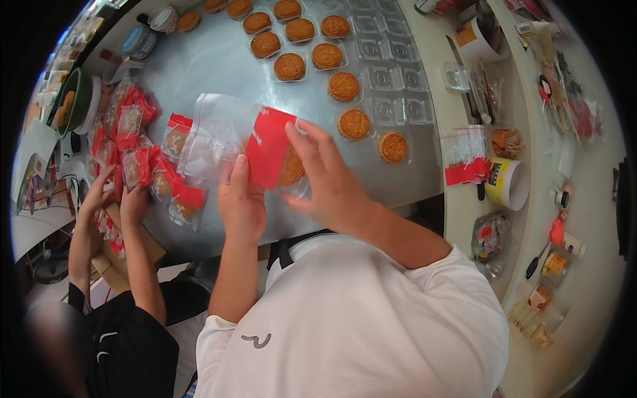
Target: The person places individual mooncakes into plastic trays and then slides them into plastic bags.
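Note:
My left hand [244,204] grips a packaging bag with a red band [268,149], its thumb lying over the bag's near edge. A clear and whitish part of bag film [219,134] spreads to the left of the red band; I cannot tell whether it is one bag or a stack. At the band's right edge my right hand [331,184] holds a round golden mooncake [292,166] in a clear plastic tray, fingers above and thumb below. The red band partly hides this mooncake. Both hands are over the metal table [209,64].
Several mooncakes [343,86] sit in clear trays beyond my hands. Empty clear trays [385,109] line the right side. Bagged mooncakes [132,124] pile up at left, where another person's hands [132,204] work above a cardboard box [149,244]. A shelf [458,209] holds red-banded bags [465,156].

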Motion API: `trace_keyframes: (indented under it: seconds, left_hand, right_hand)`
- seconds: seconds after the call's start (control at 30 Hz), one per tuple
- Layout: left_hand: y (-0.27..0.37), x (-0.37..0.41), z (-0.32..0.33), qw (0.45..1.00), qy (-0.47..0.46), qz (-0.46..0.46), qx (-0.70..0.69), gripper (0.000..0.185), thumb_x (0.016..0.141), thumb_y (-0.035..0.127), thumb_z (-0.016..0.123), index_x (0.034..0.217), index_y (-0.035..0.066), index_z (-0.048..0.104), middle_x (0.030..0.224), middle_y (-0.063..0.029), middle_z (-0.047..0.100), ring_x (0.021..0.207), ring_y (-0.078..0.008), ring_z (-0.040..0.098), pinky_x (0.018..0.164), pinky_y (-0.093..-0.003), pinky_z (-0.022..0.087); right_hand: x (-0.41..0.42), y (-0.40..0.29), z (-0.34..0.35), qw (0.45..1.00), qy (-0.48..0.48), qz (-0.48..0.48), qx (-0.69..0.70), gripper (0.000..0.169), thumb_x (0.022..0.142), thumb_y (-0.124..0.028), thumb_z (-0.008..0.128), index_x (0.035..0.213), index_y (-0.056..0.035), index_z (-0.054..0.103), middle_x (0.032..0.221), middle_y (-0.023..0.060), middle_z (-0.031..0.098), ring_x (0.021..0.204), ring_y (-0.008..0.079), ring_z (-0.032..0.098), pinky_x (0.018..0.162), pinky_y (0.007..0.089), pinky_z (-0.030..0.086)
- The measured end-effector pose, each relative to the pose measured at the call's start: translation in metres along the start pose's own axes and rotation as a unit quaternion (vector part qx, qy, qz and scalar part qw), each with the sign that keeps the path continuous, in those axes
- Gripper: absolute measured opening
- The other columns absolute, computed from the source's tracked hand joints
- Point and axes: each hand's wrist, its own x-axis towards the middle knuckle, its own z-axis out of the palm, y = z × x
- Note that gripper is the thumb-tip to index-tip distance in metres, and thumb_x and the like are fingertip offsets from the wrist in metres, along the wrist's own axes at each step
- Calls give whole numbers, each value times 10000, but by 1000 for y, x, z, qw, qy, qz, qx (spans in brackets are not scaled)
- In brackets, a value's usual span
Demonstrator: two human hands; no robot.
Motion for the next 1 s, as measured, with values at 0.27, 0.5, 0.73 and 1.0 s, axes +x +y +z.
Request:
trace_keyframes:
  seconds: [0.27, 0.5, 0.73, 1.0]
  left_hand:
    - [0, -20, -27, 988, -84, -132, 1, 442, 902, 206, 567, 1270, 10, 422, 1208, -97, 532, 1101, -182, 536, 912, -331, 461]
    - [-11, -8, -64, 988, -55, -134, -44, 400, 899, 208, 569, 1238, 22, 466, 1137, -83, 579, 1045, -173, 576, 874, -334, 493]
    - [-14, 51, -98, 986, 7, -160, -36, 335, 911, 56, 467, 1244, 22, 462, 1185, -112, 573, 1059, -236, 596, 848, -362, 526]
    - [-61, 164, -105, 966, 103, -108, -213, 345, 911, 10, 439, 1246, -59, 394, 1225, -216, 514, 1155, -292, 520, 998, -418, 444]
  right_hand:
    - [-2, 18, 7, 992, -94, -35, 75, 745, 652, 11, 738, 1319, -62, 414, 1324, 184, 401, 1095, 340, 520, 905, 375, 465]
    - [12, 31, 83, 994, 10, 27, 107, 458, 701, 41, 654, 1136, -65, 558, 1064, 121, 561, 936, 292, 596, 747, 334, 523]
    - [34, 41, 64, 967, -92, 161, 173, 494, 820, -3, 568, 1300, -64, 468, 1293, 111, 501, 1183, 216, 491, 968, 317, 397]
    - [-32, 156, -93, 913, 265, 251, -182, 553, 847, -92, 549, 1361, -20, 356, 1393, 183, 380, 1297, 305, 356, 1064, 376, 287]
